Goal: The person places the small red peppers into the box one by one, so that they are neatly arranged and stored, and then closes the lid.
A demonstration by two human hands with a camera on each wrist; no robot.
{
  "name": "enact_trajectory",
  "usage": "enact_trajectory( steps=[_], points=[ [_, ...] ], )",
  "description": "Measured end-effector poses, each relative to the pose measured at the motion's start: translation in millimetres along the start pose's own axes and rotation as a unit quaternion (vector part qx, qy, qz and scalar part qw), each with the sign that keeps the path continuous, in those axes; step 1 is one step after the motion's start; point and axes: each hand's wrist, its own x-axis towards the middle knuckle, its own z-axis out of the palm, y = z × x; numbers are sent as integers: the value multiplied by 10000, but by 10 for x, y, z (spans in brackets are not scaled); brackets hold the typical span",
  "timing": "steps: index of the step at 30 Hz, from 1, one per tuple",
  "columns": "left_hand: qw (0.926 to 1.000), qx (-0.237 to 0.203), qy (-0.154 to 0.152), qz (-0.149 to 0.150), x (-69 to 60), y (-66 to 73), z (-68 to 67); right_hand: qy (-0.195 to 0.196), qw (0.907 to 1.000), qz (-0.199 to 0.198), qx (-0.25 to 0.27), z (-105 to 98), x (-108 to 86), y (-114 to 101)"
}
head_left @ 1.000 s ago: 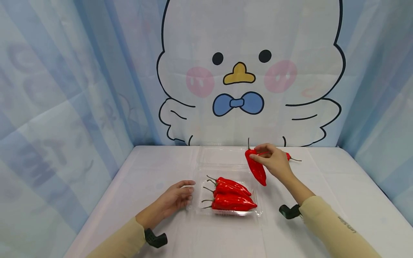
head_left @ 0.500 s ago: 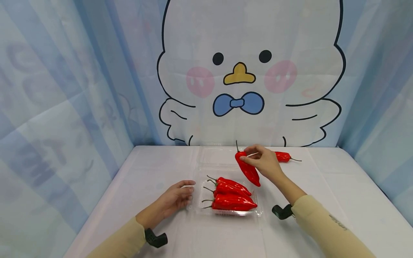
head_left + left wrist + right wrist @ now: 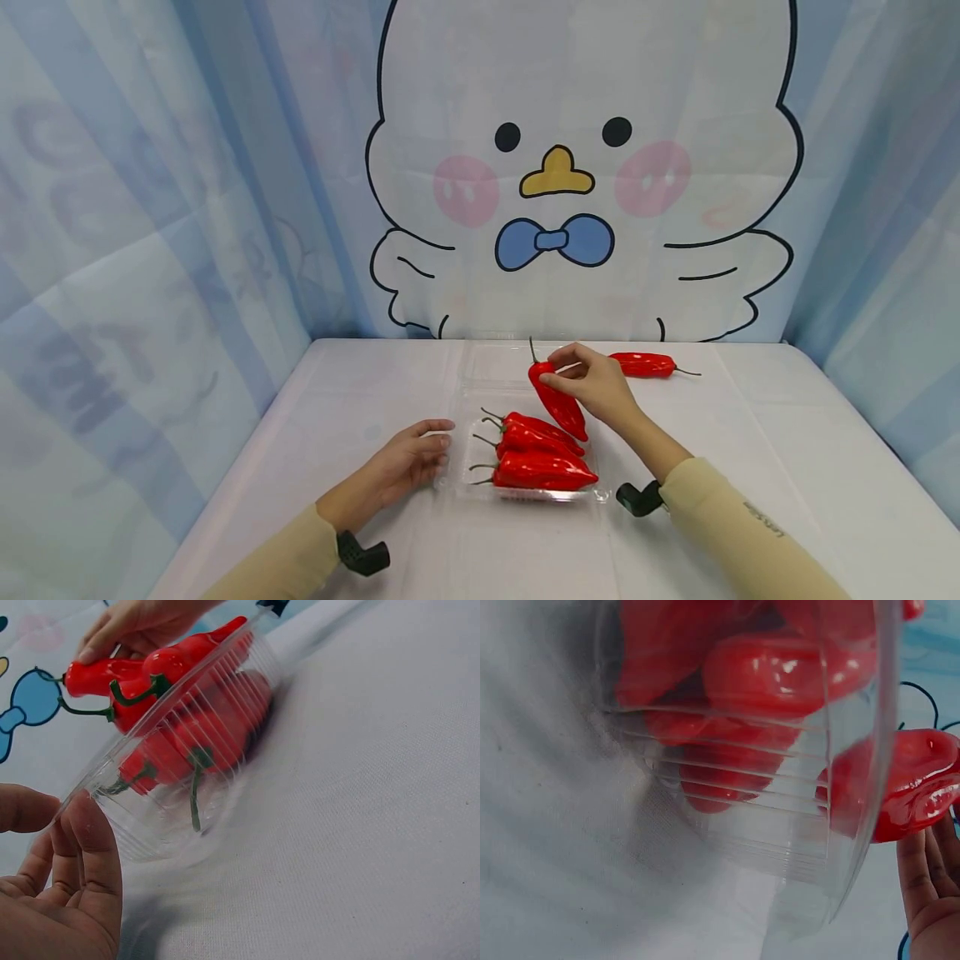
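My right hand (image 3: 597,390) pinches a red chili pepper (image 3: 558,406) near its stem end. The pepper hangs tilted, stem up, over the back right of a clear plastic clamshell box (image 3: 551,496). Several red peppers (image 3: 542,472) lie piled in the box, their stems toward the left. At the box's left side is my left hand (image 3: 403,467); in the left wrist view its thumb and fingers (image 3: 94,825) pinch the clear rim. Through the box wall in the right wrist view, the held pepper (image 3: 919,784) shows just beyond the rim.
The box's clear lid (image 3: 495,365) lies folded back behind it. One more red pepper (image 3: 645,365) lies on the white table (image 3: 750,467) at the back right. Printed curtains (image 3: 555,292) stand behind and at both sides.
My right hand has carried the pepper leftward and slightly down, from right of the box to above its back right part. The pepper lying behind is more exposed. My left hand stays put.
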Motion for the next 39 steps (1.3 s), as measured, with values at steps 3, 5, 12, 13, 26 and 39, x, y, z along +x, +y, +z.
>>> enact_trajectory(
  steps=[3, 5, 12, 13, 26, 39],
  points=[
    [10000, -19, -4, -5, 4, 0, 0, -92, 9999, -61, -46, 45, -14, -3],
    [10000, -31, -6, -9, 5, -2, -1, -146, 9998, -129, -88, 74, -24, -3],
    [10000, -51, -30, 15, 5, -11, -4, -407, 9984, -313, -235, 159, -44, 27],
    [10000, -53, -31, 20, 4, -12, -4, -453, 9982, -312, -255, 166, -46, 32],
    [10000, -67, -13, 47, 8, -18, 1, -1009, 9932, -466, -356, 187, -71, 48],
    [10000, -2, 19, 44, -4, -17, 11, -1412, 9854, -580, -751, 196, -96, 70]
  ],
)
